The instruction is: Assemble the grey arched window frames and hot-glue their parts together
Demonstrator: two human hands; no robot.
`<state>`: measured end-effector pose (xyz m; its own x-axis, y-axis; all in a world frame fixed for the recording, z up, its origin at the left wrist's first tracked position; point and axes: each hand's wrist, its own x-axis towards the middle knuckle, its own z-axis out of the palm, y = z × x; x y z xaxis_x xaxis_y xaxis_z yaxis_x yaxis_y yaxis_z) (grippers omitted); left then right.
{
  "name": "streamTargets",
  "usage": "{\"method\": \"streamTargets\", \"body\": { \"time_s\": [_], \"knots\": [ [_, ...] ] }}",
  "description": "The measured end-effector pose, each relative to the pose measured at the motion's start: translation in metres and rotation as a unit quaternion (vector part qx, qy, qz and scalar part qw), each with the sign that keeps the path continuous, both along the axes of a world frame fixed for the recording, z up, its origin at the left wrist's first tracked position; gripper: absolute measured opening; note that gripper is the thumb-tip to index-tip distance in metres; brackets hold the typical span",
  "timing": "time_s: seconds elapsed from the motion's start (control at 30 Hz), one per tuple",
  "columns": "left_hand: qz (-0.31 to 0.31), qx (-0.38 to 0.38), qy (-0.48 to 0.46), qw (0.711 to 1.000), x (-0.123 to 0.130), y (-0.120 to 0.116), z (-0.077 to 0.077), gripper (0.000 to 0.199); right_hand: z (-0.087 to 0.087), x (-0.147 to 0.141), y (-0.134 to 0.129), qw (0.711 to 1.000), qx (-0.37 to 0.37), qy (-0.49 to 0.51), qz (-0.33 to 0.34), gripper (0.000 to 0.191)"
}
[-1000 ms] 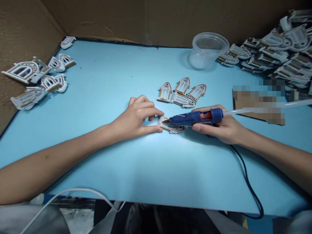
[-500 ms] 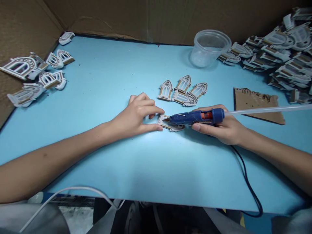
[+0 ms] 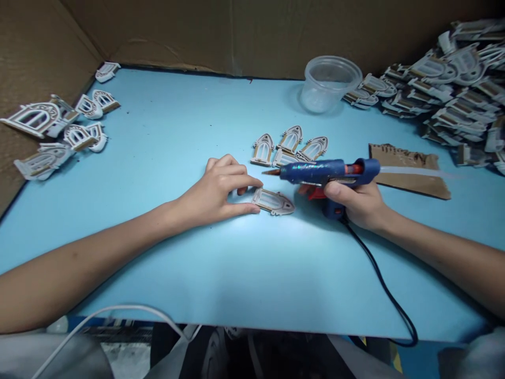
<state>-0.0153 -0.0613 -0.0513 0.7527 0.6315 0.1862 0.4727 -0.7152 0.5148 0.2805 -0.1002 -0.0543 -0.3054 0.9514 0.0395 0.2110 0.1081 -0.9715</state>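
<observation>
Between thumb and index finger, my left hand (image 3: 226,187) holds the flat end of a small arched window piece (image 3: 273,201) that lies on the blue table. My right hand (image 3: 361,202) grips a blue hot glue gun (image 3: 315,172) with a red trigger and a clear glue stick in its back. The gun's nozzle points left and sits above the window piece, apart from it. Just behind, several similar arched window pieces (image 3: 263,150) lie close together on the table, partly hidden by the gun.
A clear plastic cup (image 3: 329,87) stands at the back. At right is a large heap of window pieces (image 3: 453,89), with a torn cardboard piece (image 3: 410,181) in front. More window pieces (image 3: 39,118) lie at left. The gun's black cord (image 3: 389,287) runs over the front edge. Cardboard walls (image 3: 169,39) enclose the table.
My right hand has lifted the glue gun off the window piece and moved it up and right, uncovering the piece. My left hand keeps its hold on the piece's end.
</observation>
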Motion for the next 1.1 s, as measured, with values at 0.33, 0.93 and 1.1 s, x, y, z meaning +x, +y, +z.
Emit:
{"method": "streamTargets", "body": {
  "time_s": [0.33, 0.93, 1.1],
  "knots": [
    [0.034, 0.030, -0.046, 0.998, -0.006, 0.005, 0.002, 0.068, -0.006, -0.003, 0.011, 0.994, 0.053, 0.010, -0.098, 0.037],
    [0.065, 0.020, -0.053, 0.996, -0.004, 0.007, -0.001, 0.045, -0.003, -0.001, 0.010, 0.996, 0.065, -0.003, -0.067, 0.044],
    [0.055, 0.001, -0.026, 0.998, -0.004, 0.006, 0.001, 0.022, 0.002, 0.001, 0.006, 0.998, 0.019, -0.061, 0.017, 0.052]
  ]
}}
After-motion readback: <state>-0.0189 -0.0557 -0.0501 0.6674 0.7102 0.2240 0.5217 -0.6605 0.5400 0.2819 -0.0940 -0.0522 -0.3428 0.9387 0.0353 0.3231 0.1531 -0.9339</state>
